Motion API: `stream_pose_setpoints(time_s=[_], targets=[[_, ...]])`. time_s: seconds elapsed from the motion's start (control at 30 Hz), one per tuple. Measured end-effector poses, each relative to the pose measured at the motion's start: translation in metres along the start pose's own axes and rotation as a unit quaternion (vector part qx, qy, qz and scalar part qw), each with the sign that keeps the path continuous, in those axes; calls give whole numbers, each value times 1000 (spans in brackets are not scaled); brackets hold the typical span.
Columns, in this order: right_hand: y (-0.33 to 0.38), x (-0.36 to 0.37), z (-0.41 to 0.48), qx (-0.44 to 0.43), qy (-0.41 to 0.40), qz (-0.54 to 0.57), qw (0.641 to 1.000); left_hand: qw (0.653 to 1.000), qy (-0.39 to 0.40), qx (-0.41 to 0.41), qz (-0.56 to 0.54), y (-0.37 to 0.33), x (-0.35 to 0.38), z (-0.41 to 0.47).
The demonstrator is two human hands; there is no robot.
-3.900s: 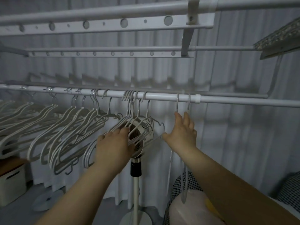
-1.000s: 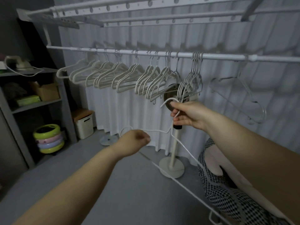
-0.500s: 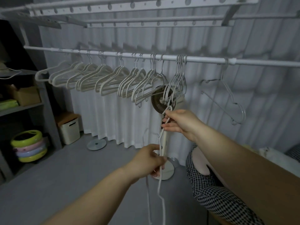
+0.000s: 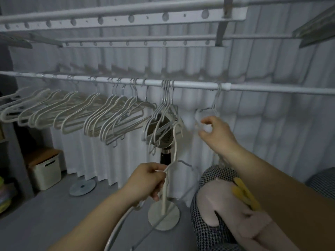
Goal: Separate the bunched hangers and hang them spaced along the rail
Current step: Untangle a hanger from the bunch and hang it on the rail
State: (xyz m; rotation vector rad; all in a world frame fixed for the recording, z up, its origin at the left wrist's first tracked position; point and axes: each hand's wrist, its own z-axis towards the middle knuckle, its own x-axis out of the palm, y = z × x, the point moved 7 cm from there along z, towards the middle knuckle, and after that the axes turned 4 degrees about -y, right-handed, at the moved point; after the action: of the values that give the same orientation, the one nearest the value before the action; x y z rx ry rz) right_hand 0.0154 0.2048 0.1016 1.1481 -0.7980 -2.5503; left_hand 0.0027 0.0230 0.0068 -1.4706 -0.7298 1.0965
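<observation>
The long white round rail [image 4: 190, 86] looked like smooth painted metal with a faint sheen. The row of pale slim hangers [image 4: 112, 115] on it seemed to be thin wire under a matt coating. The thin white wire hanger [image 4: 174, 145] gripped by the left hand [image 4: 146, 182] looked the same. Behind them hung a white pleated curtain [image 4: 272, 127] of soft, matt cloth. The standing fan [image 4: 163, 140] showed a dark fine-mesh grille, a glossy black collar, and a smooth off-white pole and base that looked like plastic. The white storage box [image 4: 47, 171] looked like matt plastic, and its brown lid [image 4: 42, 154] like wood. The grey floor [image 4: 54, 214] was matt. A black-and-white checked cloth [image 4: 204, 229] looked woven.
</observation>
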Motion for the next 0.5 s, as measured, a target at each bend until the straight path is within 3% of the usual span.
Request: stream_pose_setpoints(time_s=[0.17,0.5], targets=[[-45,-36,55,29,-73,-79,994,998,-46,31,-36,-37,13,53],[-107,11,106,112,66,80,988,984,-97,71,-130,-89,39,136]])
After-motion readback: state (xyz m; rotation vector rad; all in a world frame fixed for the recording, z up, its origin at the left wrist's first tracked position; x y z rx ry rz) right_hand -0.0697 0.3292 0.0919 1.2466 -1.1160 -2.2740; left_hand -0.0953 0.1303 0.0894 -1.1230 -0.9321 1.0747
